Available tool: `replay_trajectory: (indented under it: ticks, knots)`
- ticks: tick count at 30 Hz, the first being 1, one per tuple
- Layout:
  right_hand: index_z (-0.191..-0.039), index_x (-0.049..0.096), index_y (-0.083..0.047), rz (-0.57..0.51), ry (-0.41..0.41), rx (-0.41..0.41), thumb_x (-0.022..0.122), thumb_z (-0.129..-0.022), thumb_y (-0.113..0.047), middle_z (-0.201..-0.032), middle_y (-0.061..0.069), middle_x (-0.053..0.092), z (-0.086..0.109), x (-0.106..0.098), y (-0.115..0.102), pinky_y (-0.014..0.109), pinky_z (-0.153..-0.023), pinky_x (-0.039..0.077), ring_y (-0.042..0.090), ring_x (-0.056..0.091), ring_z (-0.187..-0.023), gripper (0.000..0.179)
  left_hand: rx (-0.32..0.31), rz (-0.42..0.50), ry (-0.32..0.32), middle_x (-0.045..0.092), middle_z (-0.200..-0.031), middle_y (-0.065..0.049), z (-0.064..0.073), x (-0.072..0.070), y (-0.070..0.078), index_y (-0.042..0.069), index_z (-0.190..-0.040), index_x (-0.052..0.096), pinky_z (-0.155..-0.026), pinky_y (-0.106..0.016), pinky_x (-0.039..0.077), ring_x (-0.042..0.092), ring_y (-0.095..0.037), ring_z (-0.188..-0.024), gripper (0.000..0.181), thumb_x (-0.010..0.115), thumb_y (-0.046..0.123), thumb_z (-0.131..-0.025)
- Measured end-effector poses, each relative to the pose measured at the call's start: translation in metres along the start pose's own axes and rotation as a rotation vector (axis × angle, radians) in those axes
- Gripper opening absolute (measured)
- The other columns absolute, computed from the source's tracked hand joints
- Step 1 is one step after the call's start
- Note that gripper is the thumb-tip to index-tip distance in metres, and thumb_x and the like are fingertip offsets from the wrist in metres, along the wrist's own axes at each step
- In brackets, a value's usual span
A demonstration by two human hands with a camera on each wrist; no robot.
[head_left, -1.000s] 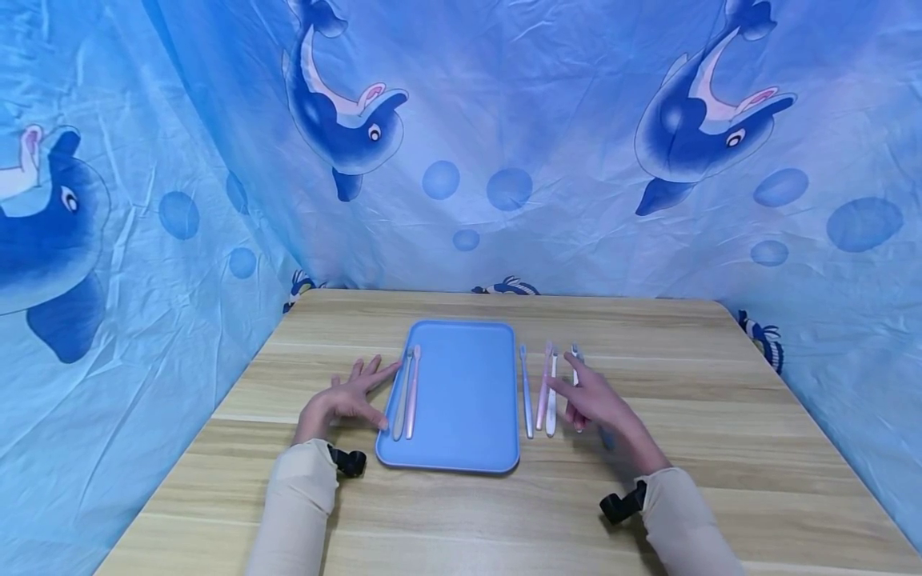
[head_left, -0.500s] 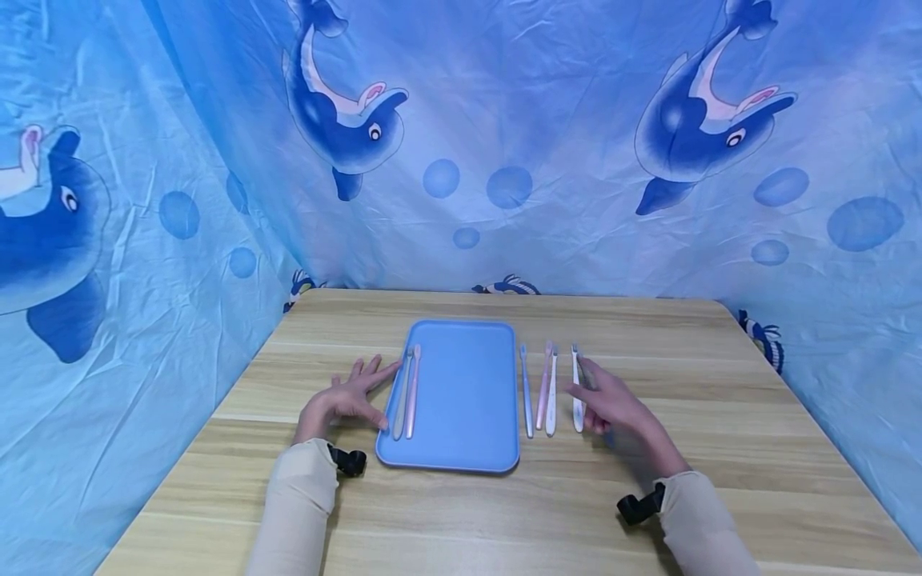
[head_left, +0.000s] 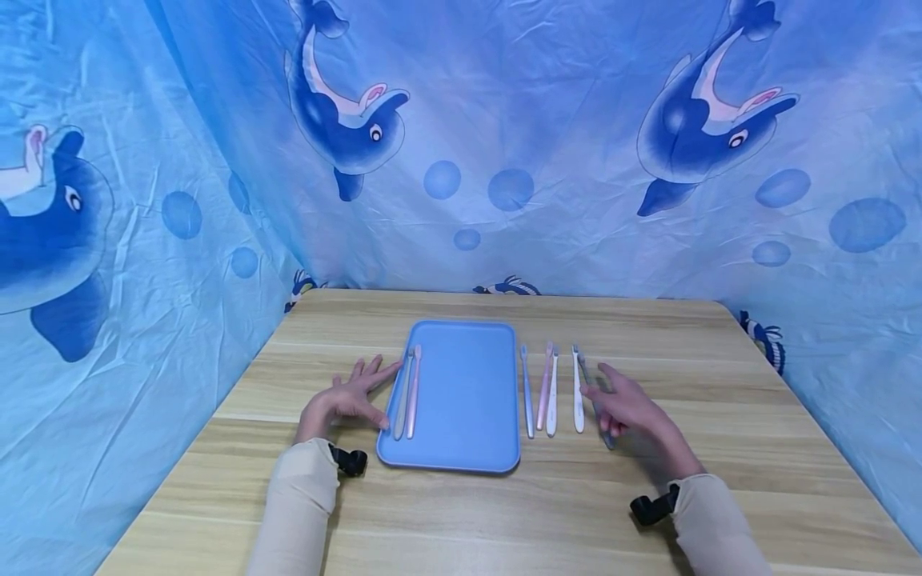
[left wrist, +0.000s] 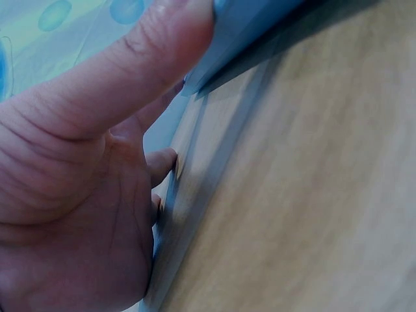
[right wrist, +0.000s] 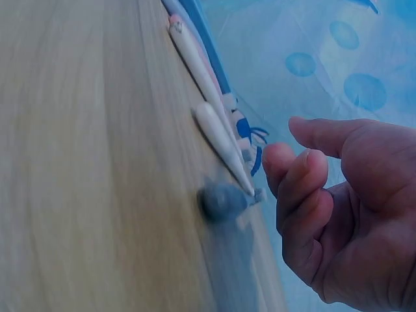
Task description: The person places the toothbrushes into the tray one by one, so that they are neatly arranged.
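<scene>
My left hand (head_left: 347,398) has its fingers spread at the left edge of the blue tray (head_left: 468,400), the thumb at the rim. In the left wrist view the thumb (left wrist: 123,78) reaches the tray's side. A grey toothbrush (head_left: 400,412) and a pink toothbrush (head_left: 413,400) lie inside the tray at its left. My right hand (head_left: 628,402) hovers beside the dark grey-blue toothbrush (head_left: 607,437), holding nothing; index finger and thumb are apart, the other fingers loosely curled. In the right wrist view that brush's blurred handle (right wrist: 224,201) lies apart from the hand.
Right of the tray lie a blue toothbrush (head_left: 528,400), a pink toothbrush (head_left: 543,400), a white toothbrush (head_left: 551,408) and another white toothbrush (head_left: 579,408). They rest on the wooden table (head_left: 461,528). A blue dolphin-print curtain (head_left: 576,264) surrounds the table's back and sides.
My right hand has moved right, from above the white toothbrushes to beside the dark one, which now shows more. The left hand, tray and toothbrushes have stayed in place.
</scene>
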State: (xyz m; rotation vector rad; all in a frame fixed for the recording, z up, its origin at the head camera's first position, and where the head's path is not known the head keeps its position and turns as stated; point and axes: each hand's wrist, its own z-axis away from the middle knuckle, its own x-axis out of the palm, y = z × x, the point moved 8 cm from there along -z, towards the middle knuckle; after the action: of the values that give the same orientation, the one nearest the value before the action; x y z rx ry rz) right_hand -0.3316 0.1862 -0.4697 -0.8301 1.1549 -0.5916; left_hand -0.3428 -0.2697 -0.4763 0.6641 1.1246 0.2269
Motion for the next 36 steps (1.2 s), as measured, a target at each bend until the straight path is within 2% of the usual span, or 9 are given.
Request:
replay_trajectory:
  ticks: [8, 13, 18, 27, 36]
  knots:
    - [-0.159, 0.002, 0.003, 0.017, -0.002, 0.056, 0.053, -0.103, -0.039, -0.052, 0.002, 0.058, 0.0, -0.004, 0.013, 0.028, -0.042, 0.049, 0.011, 0.053, -0.04, 0.086, 0.009, -0.001, -0.002, -0.01, -0.168, -0.024, -0.001, 0.0, 0.001, 0.023, -0.162, 0.015, -0.106, -0.083, -0.018, -0.023, -0.054, -0.149, 0.131, 0.091, 0.055, -0.06]
    - [-0.159, 0.001, 0.004, 0.037, -0.007, 0.06, 0.054, -0.103, -0.038, -0.053, 0.003, 0.059, 0.0, -0.004, 0.018, 0.028, -0.042, 0.051, 0.011, 0.053, -0.041, 0.088, 0.01, 0.002, -0.003, -0.01, -0.168, -0.025, -0.001, 0.0, 0.001, 0.023, -0.162, 0.015, -0.106, -0.083, -0.017, -0.022, -0.055, -0.149, 0.131, 0.091, 0.055, -0.06]
    - [-0.157, 0.001, 0.008, 0.045, -0.022, 0.052, 0.056, -0.102, -0.035, -0.054, 0.003, 0.059, 0.0, -0.002, 0.02, 0.027, -0.041, 0.049, 0.011, 0.053, -0.041, 0.089, 0.009, -0.001, -0.004, -0.01, -0.168, -0.025, -0.002, 0.0, 0.001, 0.022, -0.162, 0.015, -0.106, -0.083, -0.017, -0.023, -0.054, -0.149, 0.131, 0.091, 0.055, -0.06]
    - [-0.157, 0.004, 0.007, 0.032, -0.009, 0.085, 0.064, -0.098, -0.032, -0.057, 0.004, 0.061, -0.001, 0.001, 0.023, 0.025, -0.04, 0.047, 0.011, 0.052, -0.041, 0.093, 0.001, -0.005, -0.007, -0.011, -0.168, -0.024, -0.001, 0.0, 0.001, 0.024, -0.162, 0.015, -0.106, -0.083, -0.018, -0.023, -0.054, -0.15, 0.131, 0.091, 0.056, -0.06]
    - [-0.158, -0.002, 0.006, 0.025, -0.021, 0.114, 0.064, -0.098, -0.035, -0.056, 0.001, 0.059, -0.004, 0.004, 0.026, 0.024, -0.041, 0.047, 0.009, 0.052, -0.042, 0.099, 0.007, 0.004, -0.006, -0.01, -0.168, -0.025, 0.0, -0.001, -0.002, 0.022, -0.162, 0.015, -0.106, -0.083, -0.018, -0.022, -0.054, -0.15, 0.131, 0.091, 0.055, -0.06]
